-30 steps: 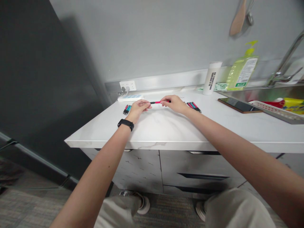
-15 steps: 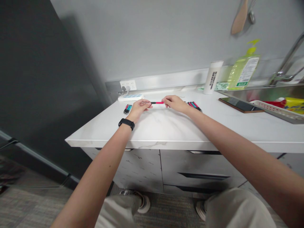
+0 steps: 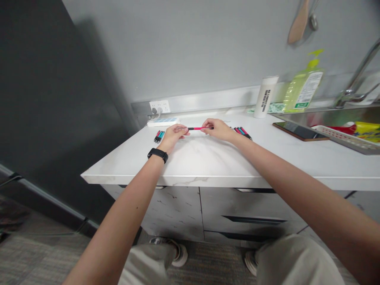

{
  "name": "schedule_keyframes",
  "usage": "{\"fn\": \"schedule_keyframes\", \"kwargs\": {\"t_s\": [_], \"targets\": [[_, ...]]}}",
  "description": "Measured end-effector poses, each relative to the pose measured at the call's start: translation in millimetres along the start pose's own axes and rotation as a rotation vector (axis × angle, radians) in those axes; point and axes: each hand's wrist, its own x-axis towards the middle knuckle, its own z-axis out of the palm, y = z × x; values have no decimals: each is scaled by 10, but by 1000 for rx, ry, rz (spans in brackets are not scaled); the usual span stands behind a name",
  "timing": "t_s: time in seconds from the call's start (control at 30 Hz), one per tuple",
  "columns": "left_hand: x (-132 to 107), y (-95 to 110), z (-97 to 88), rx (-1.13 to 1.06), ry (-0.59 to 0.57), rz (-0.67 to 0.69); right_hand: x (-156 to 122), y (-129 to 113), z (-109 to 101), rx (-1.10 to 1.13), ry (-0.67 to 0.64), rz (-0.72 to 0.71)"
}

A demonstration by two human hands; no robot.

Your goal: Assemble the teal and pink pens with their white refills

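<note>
Over the white countertop (image 3: 190,158) I hold a red and black pen (image 3: 197,128) level between my hands. The fingers of my left hand (image 3: 172,136) pinch its black end. My right hand (image 3: 219,129) is closed on the red part, and a dark tip shows past the fingers. Left of my left hand lies a small group of red, teal and black pens (image 3: 159,136). Another group of similar pens (image 3: 243,133) lies beside my right wrist, partly hidden by the forearm.
A white power strip (image 3: 163,122) lies at the back below a wall socket (image 3: 159,106). To the right stand a white bottle (image 3: 265,97) and a green soap pump bottle (image 3: 303,89). A phone (image 3: 299,130) lies by the sink (image 3: 320,115). A dark cabinet-like surface (image 3: 59,99) rises at left.
My right fingers have moved slightly left along the pen, and its dark right end now shows beside them. My left hand has kept its grip.
</note>
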Motion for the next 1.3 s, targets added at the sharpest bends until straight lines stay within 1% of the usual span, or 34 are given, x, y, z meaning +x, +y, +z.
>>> {"fn": "schedule_keyframes", "kwargs": {"t_s": [0.07, 0.23, 0.37, 0.5, 0.57, 0.63, 0.73, 0.8, 0.9, 1.0, 1.07, 1.1, 1.17, 1.2, 1.3], "targets": [[-7, 8, 4, -1, -2, -3, -2, 4, -3, -22, -29, 25], [-11, 17, 10, 2, 4, -8, -16, -14, -16, -7, 31, -5], [-11, 16, 10, 0, 0, -9, -15, -12, -18, -11, -43, 63], [-5, 6, 7, 4, -1, -7, -6, 18, -9, -5, 22, -2], [1, -2, 5, 6, 3, -3, -10, 16, -15, -28, 2, -13], [8, -10, 2, 13, 4, 2, -15, 0, -28, -59, -29, 4], [14, -19, -4, 32, 0, 11, -14, -20, -44, -77, -42, 34], [13, -19, -7, 46, -2, 25, -6, -20, -47, -20, -73, 76], [6, -7, -6, 103, -6, 55, -3, -17, -40, 135, -159, 190], [-9, 30, 11, 244, -36, 87, -21, -39, -38, 258, -234, 344], [-22, 69, 28, 343, -53, 132, -37, -72, -50, 312, -252, 433], [-27, 90, 37, 386, -52, 160, -43, -91, -64, 335, -236, 454], [-32, 129, 46, 427, -23, 203, -51, -128, -102, 390, -166, 435], [-30, 143, 47, 439, -29, 205, -53, -144, -125, 447, -168, 407], [-12, 153, 42, 484, -43, 212, -54, -171, -185, 638, -239, 318]]}}
